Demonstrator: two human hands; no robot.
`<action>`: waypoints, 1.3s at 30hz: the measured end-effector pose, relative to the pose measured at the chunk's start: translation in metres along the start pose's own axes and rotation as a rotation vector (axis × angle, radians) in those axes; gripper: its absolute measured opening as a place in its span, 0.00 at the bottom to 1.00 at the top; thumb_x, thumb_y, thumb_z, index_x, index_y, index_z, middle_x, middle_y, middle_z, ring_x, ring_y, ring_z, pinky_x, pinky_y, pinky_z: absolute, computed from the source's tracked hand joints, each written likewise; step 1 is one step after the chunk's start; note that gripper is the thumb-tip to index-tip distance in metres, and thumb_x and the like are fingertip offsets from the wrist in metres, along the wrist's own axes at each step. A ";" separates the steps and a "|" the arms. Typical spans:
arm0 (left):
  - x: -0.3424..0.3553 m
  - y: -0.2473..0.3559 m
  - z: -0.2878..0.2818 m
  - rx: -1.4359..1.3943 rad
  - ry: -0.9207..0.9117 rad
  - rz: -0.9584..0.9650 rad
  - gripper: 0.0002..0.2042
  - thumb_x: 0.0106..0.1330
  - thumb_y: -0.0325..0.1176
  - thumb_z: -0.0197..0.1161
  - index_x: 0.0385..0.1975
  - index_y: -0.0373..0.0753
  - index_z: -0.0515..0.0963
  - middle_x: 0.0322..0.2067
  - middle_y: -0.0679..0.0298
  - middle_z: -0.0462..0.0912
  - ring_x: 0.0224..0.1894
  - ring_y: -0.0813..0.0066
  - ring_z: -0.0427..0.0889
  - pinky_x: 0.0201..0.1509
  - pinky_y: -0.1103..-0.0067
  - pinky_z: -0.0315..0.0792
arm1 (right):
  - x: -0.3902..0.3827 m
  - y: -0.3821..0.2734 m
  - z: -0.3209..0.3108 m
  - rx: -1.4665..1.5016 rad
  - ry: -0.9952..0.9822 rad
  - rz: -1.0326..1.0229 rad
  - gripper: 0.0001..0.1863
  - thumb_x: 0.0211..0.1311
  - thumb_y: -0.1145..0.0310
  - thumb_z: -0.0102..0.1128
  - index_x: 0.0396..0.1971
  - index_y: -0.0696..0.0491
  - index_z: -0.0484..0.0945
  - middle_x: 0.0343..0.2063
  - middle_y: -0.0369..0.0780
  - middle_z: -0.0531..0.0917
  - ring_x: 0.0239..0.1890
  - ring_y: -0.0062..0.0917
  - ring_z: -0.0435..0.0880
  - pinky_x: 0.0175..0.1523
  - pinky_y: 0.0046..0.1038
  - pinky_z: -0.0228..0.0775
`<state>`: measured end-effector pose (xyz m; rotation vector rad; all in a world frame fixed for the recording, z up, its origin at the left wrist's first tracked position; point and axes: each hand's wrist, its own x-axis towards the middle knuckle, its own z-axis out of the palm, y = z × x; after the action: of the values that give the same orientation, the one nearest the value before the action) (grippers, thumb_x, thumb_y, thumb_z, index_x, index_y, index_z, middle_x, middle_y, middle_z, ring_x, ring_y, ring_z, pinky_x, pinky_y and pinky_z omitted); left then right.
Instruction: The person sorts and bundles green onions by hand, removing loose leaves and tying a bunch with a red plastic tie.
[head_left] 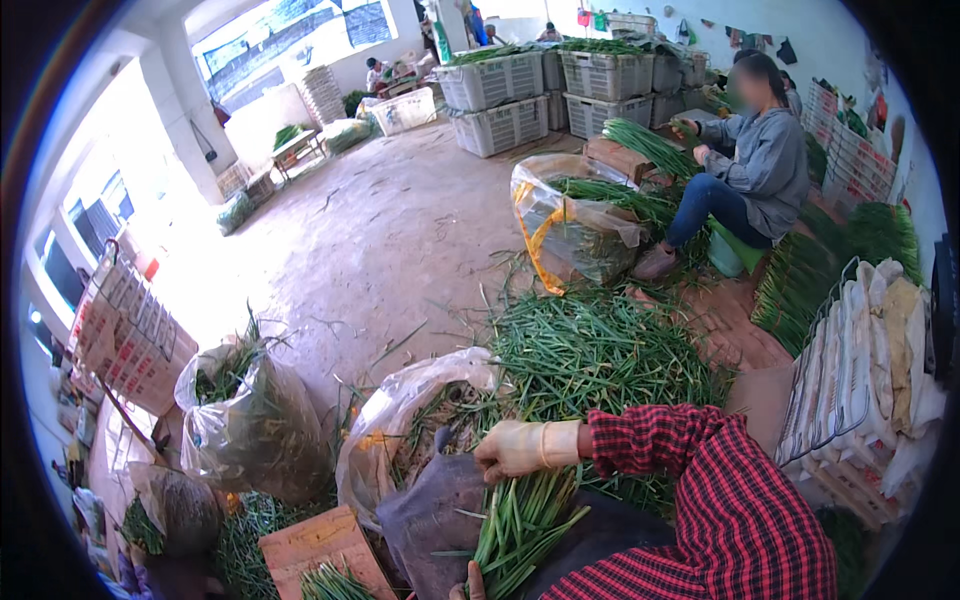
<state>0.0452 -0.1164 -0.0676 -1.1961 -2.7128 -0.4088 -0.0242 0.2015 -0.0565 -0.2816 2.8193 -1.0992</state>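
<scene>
A bunch of long green stalks [520,530], chive-like, lies across the dark apron [430,510] on my lap. My left hand [472,584], partly cut off by the lower edge, is closed around the bunch's near end. Over its far end is my right hand [515,450], in a pale glove, with fingers curled together; whatever they pinch is hidden. A red checked sleeve [730,500] covers my right arm. At the left of my lap, a reddish board [325,548] bears more green stalks [335,582].
A heap of loose greens [610,350] spreads ahead. Plastic bags of greens [255,430] stand left, and an open bag [365,455] sits before my lap. Another person [755,160] sits handling stalks at the far right. Crates [500,105] are stacked behind; a rack [840,360] stands right.
</scene>
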 end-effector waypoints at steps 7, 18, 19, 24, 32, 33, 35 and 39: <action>-0.008 -0.008 0.004 -0.030 -0.102 -0.099 0.45 0.46 0.18 0.55 0.71 0.51 0.55 0.36 0.55 0.79 0.27 0.52 0.79 0.29 0.64 0.74 | -0.037 0.092 -0.056 -0.541 0.528 0.537 0.25 0.61 0.47 0.59 0.47 0.52 0.79 0.42 0.44 0.84 0.45 0.30 0.83 0.46 0.32 0.75; -0.002 -0.012 -0.027 -1.783 -0.728 -0.969 0.27 0.60 0.18 0.59 0.61 0.39 0.67 0.48 0.57 0.80 0.47 0.65 0.82 0.50 0.73 0.76 | -0.039 0.040 0.013 0.739 -0.018 -0.215 0.23 0.74 0.52 0.43 0.53 0.54 0.76 0.47 0.38 0.82 0.51 0.23 0.79 0.57 0.28 0.70; -0.002 -0.013 -0.028 -1.778 -0.726 -0.970 0.27 0.60 0.18 0.59 0.61 0.39 0.68 0.48 0.57 0.80 0.47 0.65 0.82 0.50 0.73 0.76 | -0.046 0.005 -0.001 0.698 -0.154 -0.038 0.23 0.72 0.50 0.47 0.52 0.52 0.78 0.47 0.37 0.81 0.53 0.23 0.76 0.56 0.28 0.68; -0.001 -0.008 -0.024 -1.737 -0.734 -0.956 0.26 0.59 0.19 0.61 0.60 0.38 0.68 0.48 0.58 0.80 0.47 0.65 0.82 0.50 0.73 0.76 | -0.043 0.035 0.018 0.854 0.095 0.432 0.19 0.67 0.51 0.58 0.36 0.53 0.84 0.24 0.32 0.83 0.25 0.12 0.74 0.30 0.20 0.66; -0.013 -0.016 -0.024 -1.725 -0.818 -0.995 0.25 0.59 0.20 0.63 0.58 0.37 0.69 0.47 0.58 0.81 0.47 0.66 0.81 0.51 0.73 0.75 | -0.043 0.039 0.039 0.260 0.127 -0.024 0.23 0.67 0.49 0.53 0.53 0.50 0.75 0.47 0.43 0.82 0.46 0.35 0.83 0.53 0.32 0.73; -0.015 -0.016 -0.023 -1.708 -0.826 -0.969 0.25 0.58 0.20 0.63 0.58 0.37 0.70 0.47 0.58 0.81 0.47 0.66 0.81 0.51 0.73 0.75 | -0.050 0.014 0.049 -0.149 0.308 -0.048 0.26 0.63 0.43 0.54 0.49 0.49 0.77 0.44 0.43 0.82 0.45 0.41 0.81 0.52 0.36 0.72; -0.020 -0.015 -0.027 -1.583 -0.777 -0.864 0.23 0.59 0.22 0.64 0.56 0.36 0.71 0.46 0.58 0.81 0.46 0.66 0.81 0.50 0.74 0.75 | -0.040 -0.011 0.035 -0.038 0.281 0.165 0.30 0.60 0.36 0.53 0.32 0.52 0.80 0.31 0.46 0.83 0.37 0.43 0.82 0.42 0.40 0.74; -0.001 0.004 -0.030 -1.270 -0.628 -0.635 0.20 0.59 0.24 0.64 0.53 0.34 0.74 0.45 0.59 0.82 0.45 0.67 0.81 0.49 0.74 0.74 | -0.029 0.007 0.023 0.236 0.273 0.285 0.28 0.64 0.40 0.51 0.25 0.51 0.82 0.19 0.42 0.82 0.25 0.35 0.81 0.34 0.37 0.73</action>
<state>0.0496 -0.1230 -0.0385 -0.4987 -3.2803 -2.4451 0.0072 0.1977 -0.0778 0.3030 2.7885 -1.4743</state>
